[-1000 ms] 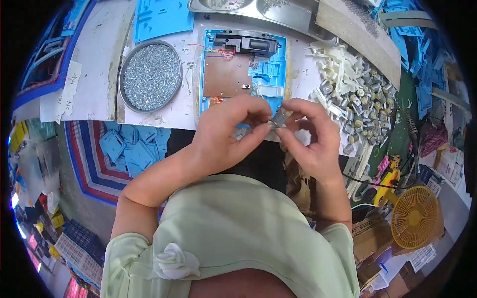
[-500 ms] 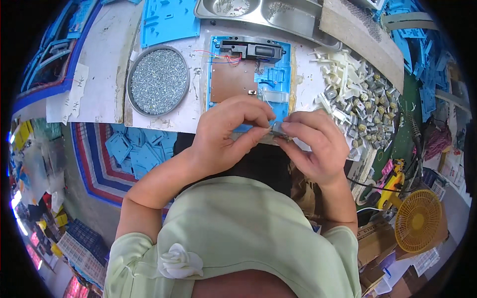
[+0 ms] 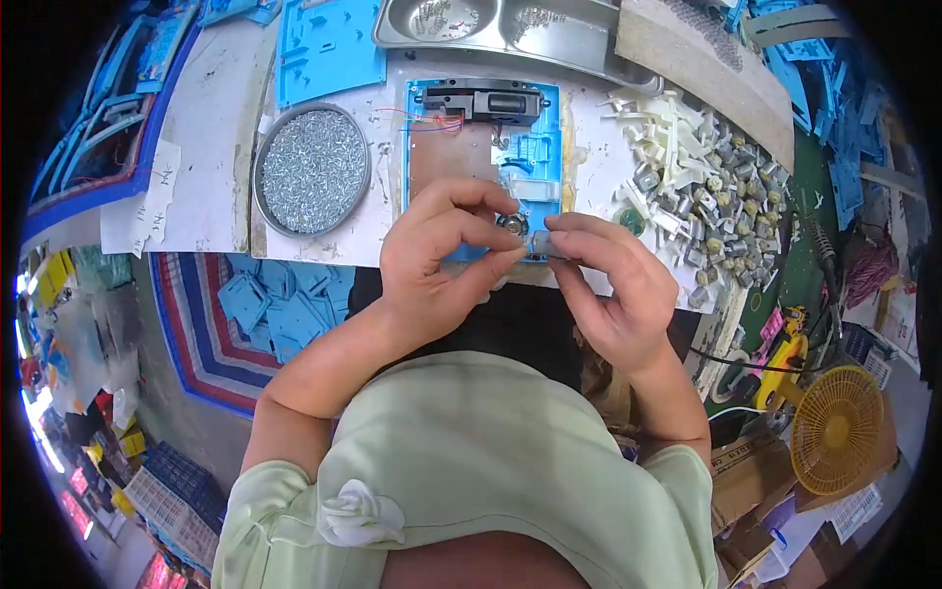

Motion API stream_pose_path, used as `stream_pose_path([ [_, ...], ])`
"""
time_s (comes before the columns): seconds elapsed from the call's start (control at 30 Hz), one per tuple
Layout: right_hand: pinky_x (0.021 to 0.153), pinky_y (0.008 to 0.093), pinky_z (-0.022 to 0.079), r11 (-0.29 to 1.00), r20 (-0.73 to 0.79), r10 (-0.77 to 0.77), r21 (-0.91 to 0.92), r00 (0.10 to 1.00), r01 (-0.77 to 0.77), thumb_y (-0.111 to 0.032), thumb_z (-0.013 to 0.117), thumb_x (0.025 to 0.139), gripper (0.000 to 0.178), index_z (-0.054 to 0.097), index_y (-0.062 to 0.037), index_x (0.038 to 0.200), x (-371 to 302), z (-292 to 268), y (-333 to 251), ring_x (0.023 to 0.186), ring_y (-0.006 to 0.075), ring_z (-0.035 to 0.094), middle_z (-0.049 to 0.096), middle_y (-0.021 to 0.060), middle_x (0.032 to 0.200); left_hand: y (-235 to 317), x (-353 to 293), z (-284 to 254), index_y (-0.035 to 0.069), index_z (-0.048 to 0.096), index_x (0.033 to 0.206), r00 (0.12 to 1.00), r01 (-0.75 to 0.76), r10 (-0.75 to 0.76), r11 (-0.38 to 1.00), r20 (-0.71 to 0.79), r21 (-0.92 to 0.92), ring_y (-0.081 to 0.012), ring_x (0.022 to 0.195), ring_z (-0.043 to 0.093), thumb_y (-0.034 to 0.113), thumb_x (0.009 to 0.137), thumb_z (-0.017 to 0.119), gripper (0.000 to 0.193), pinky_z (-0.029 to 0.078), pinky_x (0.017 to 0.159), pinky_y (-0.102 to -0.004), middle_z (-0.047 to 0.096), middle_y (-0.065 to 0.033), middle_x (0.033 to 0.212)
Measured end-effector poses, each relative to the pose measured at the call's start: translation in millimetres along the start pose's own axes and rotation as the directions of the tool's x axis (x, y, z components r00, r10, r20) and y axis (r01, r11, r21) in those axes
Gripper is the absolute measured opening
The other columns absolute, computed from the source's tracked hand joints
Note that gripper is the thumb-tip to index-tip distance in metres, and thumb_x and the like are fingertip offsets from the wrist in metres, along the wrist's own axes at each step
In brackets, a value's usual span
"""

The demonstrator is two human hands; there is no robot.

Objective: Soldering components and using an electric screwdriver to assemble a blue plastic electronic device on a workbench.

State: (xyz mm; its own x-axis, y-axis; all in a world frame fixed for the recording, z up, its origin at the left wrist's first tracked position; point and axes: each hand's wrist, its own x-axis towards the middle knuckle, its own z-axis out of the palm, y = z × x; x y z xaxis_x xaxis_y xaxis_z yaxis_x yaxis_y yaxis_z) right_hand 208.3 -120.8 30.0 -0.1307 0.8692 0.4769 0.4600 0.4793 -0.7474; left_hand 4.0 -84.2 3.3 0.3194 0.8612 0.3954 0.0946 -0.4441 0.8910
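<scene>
Over the near edge of the workbench my two hands meet, fingertips almost touching. Thumb and fingers of my right hand (image 3: 623,290) pinch a small silver motor (image 3: 541,243). My left hand (image 3: 432,255) is closed in a pinch at the motor's left end; what sits between its fingertips is too small to make out. Just beyond them lies a blue plastic housing (image 3: 551,147). It carries a black mechanism (image 3: 500,104) with red and blue wires and a brown board (image 3: 446,157). A round metallic part (image 3: 512,224) shows beside my left fingers, partly covered.
To the left stands a round bowl of small silver screws (image 3: 312,172). A heap of small motors (image 3: 731,211) and white plastic parts (image 3: 667,147) lies on the right. At the back are a steel tray (image 3: 569,49) and a blue panel (image 3: 329,49). A striped bag (image 3: 211,344) holds blue pieces below.
My left fingers have drawn slightly apart from the right ones, uncovering the motor and the round metallic part. My view has shifted a little, so the bench sits lower in it.
</scene>
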Motion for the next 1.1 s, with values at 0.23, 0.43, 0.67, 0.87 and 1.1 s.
stream_pose_path([
  [0.23, 0.083, 0.0327, 0.059, 0.987, -0.011, 0.111, -0.118, 0.994, -0.112, 0.007, 0.075, 0.084, 0.031, 0.068, 0.0023, 0.114, 4.8, -14.1, 24.8, 0.097, 0.0281, 0.075, 0.074, 0.0198, 0.116, 1.5, 15.7, -9.1, 0.003, 0.069, 0.1, 0.997, 0.071, -0.063, 0.985, -0.053, 0.157, -0.0267, 0.092, 0.065, -0.002, 0.073, 0.082, 0.03, 0.054, 0.077, -0.0349, 0.062, -0.0144, 0.113],
  [0.43, 0.103, 0.0459, 0.045, 0.962, 0.076, 0.018, -0.274, 0.997, 0.003, -0.007, 0.08, 0.079, 0.03, 0.072, -0.0063, 0.108, 36.7, -4.1, 57.3, 0.125, 0.0368, 0.055, 0.071, 0.0117, 0.124, -36.9, 48.7, -37.6, 0.006, 0.068, 0.099, 0.998, -0.057, 0.051, 0.725, 0.029, 0.687, -0.0321, 0.086, 0.061, 0.013, 0.079, 0.079, 0.024, 0.046, 0.078, -0.0443, 0.062, -0.0118, 0.1],
  [0.67, 0.106, 0.0471, 0.041, 0.945, 0.141, 0.09, -0.324, 0.986, -0.04, -0.014, 0.081, 0.079, 0.025, 0.073, -0.0092, 0.102, 50.2, 10.2, 64.8, 0.125, 0.0371, 0.049, 0.064, 0.0091, 0.132, -35.1, 35.9, -43.3, 0.009, 0.067, 0.09, 0.991, -0.131, 0.079, 0.694, 0.106, 0.708, -0.0274, 0.081, 0.061, 0.011, 0.081, 0.077, 0.014, 0.044, 0.073, -0.0412, 0.063, -0.0061, 0.087],
  [0.87, 0.107, 0.0487, 0.041, 0.877, 0.196, 0.079, -0.48, 0.977, 0.025, -0.015, 0.082, 0.079, 0.025, 0.073, -0.0094, 0.101, 54.7, 6.8, 56.3, 0.128, 0.0398, 0.045, 0.06, 0.0089, 0.137, -34.7, 39.8, -45.8, 0.009, 0.07, 0.093, 0.991, -0.134, 0.099, 0.748, 0.09, 0.65, -0.0271, 0.083, 0.063, 0.017, 0.083, 0.076, 0.015, 0.044, 0.074, -0.0412, 0.064, -0.0049, 0.086],
  [1.1, 0.106, 0.0466, 0.042, 0.864, 0.239, 0.096, -0.503, 0.966, 0.039, -0.016, 0.083, 0.078, 0.025, 0.075, -0.0091, 0.101, 64.7, 2.5, 51.0, 0.126, 0.0383, 0.047, 0.062, 0.0101, 0.133, -36.7, 36.4, -51.6, 0.009, 0.074, 0.093, 0.98, -0.198, 0.168, 0.73, 0.109, 0.654, -0.0231, 0.083, 0.065, 0.012, 0.08, 0.08, 0.014, 0.044, 0.079, -0.0384, 0.07, -0.0028, 0.09],
])
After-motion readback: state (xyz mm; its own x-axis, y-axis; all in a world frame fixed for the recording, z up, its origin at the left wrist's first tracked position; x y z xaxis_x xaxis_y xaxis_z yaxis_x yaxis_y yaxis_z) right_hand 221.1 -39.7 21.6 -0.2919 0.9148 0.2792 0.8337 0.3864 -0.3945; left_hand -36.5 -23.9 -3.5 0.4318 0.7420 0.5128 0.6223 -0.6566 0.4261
